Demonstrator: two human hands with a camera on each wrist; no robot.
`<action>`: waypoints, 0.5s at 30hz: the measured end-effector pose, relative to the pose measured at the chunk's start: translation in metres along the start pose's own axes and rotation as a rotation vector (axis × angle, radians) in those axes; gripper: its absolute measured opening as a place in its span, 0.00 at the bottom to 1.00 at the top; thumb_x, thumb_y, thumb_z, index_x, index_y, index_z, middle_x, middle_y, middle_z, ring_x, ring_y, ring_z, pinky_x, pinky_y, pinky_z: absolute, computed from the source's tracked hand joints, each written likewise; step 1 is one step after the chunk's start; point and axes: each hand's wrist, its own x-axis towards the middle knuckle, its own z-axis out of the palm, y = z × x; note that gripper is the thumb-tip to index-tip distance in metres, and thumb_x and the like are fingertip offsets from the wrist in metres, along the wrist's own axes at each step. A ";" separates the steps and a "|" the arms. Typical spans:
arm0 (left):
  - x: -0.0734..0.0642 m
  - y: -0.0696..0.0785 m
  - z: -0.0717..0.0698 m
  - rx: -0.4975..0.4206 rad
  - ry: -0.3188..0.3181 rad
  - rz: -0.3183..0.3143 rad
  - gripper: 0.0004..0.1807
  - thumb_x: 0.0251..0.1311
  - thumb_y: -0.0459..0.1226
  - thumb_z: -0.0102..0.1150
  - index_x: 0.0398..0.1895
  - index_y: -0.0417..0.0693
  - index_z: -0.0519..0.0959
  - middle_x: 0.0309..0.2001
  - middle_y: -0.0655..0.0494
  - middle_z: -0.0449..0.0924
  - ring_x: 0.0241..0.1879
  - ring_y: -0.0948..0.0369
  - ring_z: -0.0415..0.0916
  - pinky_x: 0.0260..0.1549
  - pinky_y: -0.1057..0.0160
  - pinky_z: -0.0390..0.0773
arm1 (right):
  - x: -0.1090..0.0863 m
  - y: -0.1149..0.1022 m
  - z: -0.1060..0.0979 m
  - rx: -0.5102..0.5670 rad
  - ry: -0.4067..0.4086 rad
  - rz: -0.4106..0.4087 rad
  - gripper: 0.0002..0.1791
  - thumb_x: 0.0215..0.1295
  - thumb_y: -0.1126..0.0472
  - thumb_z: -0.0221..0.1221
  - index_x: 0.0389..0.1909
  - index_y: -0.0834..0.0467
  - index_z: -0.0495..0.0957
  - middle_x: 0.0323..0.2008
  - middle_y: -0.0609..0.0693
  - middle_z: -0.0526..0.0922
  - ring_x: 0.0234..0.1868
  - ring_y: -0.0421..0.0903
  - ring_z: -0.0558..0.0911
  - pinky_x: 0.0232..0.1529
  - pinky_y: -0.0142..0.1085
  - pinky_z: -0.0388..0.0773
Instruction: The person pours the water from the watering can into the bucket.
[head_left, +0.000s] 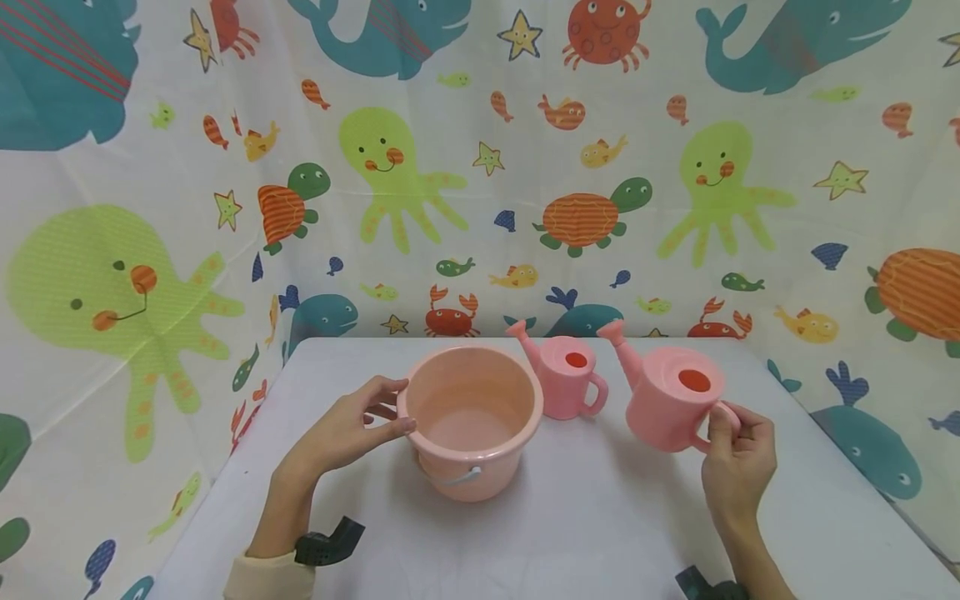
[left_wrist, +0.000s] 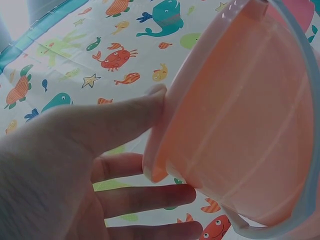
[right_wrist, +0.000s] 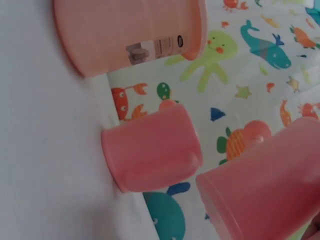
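Note:
A peach-pink bucket with a pale handle stands upright at the table's middle. On its left rim lie the thumb and fingers of my left hand; in the left wrist view the thumb meets the rim, with the other fingers spread below. My right hand grips a pink watering can by its handle. That can is raised and tilted, its spout pointing up and left; its base is off the table in the right wrist view. A second pink watering can stands between bucket and held can.
A white table lies under everything. Behind it and at both sides hangs a curtain printed with sea animals. A printed label is on the bucket's side in the right wrist view. Dark wrist cameras sit on both wrists.

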 end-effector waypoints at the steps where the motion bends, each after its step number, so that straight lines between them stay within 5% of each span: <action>1: 0.000 0.000 0.000 0.001 0.001 0.001 0.37 0.57 0.60 0.64 0.67 0.57 0.69 0.61 0.54 0.79 0.58 0.53 0.77 0.55 0.41 0.79 | -0.001 -0.002 0.000 0.003 -0.004 -0.009 0.16 0.74 0.58 0.56 0.55 0.62 0.71 0.41 0.29 0.74 0.35 0.37 0.76 0.39 0.17 0.78; 15: 0.000 -0.001 0.000 -0.005 0.001 0.009 0.37 0.58 0.60 0.64 0.67 0.57 0.69 0.62 0.54 0.79 0.58 0.54 0.78 0.57 0.40 0.78 | -0.010 -0.025 0.000 0.015 -0.031 -0.088 0.17 0.73 0.60 0.56 0.55 0.67 0.73 0.41 0.30 0.76 0.33 0.36 0.77 0.38 0.17 0.78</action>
